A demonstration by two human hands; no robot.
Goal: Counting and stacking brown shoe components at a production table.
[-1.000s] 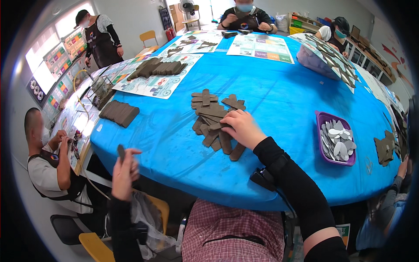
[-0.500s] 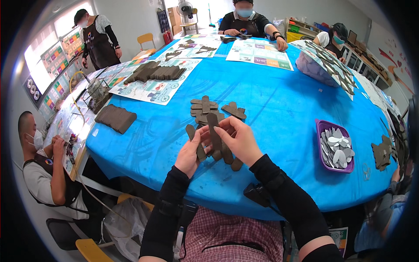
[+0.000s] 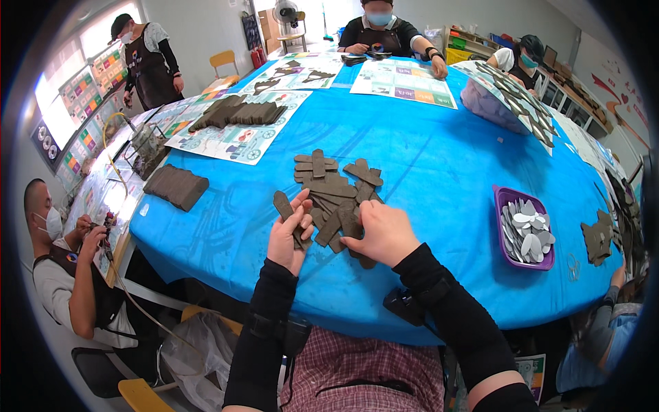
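My left hand (image 3: 287, 242) grips a dark brown, flat strip with rounded ends (image 3: 282, 204), its upper end sticking out past my fingers. Just to the right, my right hand (image 3: 388, 233) reaches down to the near edge of a loose pile of similar strips (image 3: 331, 187). Its thumb and fingers close around another brown strip (image 3: 349, 218) there. The strips in the pile lie crossed over one another on the blue table cover. My right palm hides part of the pile's near right side.
Right of my hands stands a purple basket (image 3: 498, 226) of silvery oval pieces. A neat brown stack (image 3: 176, 187) lies at left, and more stacked strips (image 3: 237, 113) rest on a printed sheet. Co-workers sit and stand around the table; a loaded board (image 3: 504, 86) sits far right.
My right hand has lowered a strip from upright in front of me to the pile and moved slightly right. My left hand keeps its strip and has shifted a little left.
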